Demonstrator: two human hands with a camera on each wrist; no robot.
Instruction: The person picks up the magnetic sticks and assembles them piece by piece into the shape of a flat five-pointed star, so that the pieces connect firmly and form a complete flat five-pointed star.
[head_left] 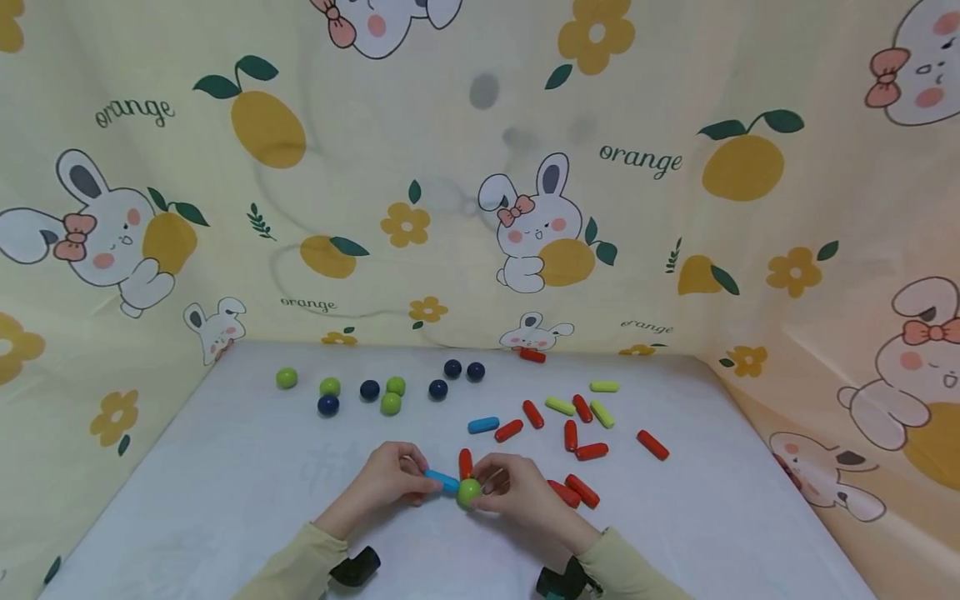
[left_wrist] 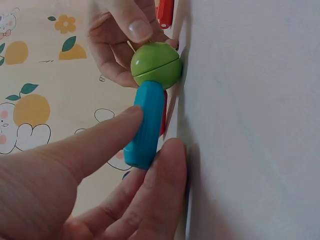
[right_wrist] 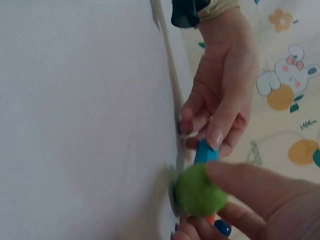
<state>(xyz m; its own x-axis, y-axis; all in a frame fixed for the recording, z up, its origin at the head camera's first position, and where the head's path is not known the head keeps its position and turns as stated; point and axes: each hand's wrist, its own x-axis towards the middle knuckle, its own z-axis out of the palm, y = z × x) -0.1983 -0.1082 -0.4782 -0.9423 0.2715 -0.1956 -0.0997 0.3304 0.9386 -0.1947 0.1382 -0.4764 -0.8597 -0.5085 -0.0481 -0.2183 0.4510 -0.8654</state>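
My left hand (head_left: 393, 475) pinches a blue rod (left_wrist: 146, 125) between thumb and fingers. One end of that rod meets a green ball (head_left: 469, 493), which my right hand (head_left: 517, 493) holds by its thumb and fingers. A red rod (head_left: 466, 463) points away from the ball toward the back; whether it is joined to the ball cannot be told. In the left wrist view a seam runs around the green ball. Fingers of the right hand partly cover the ball in the right wrist view.
Several dark blue balls (head_left: 370, 390) and green balls (head_left: 287, 378) lie at the back left of the white table (head_left: 225, 500). Loose red rods (head_left: 652, 445), yellow-green rods (head_left: 602, 414) and another blue rod (head_left: 483, 425) are scattered right of centre. A patterned cloth (head_left: 450, 275) stands behind.
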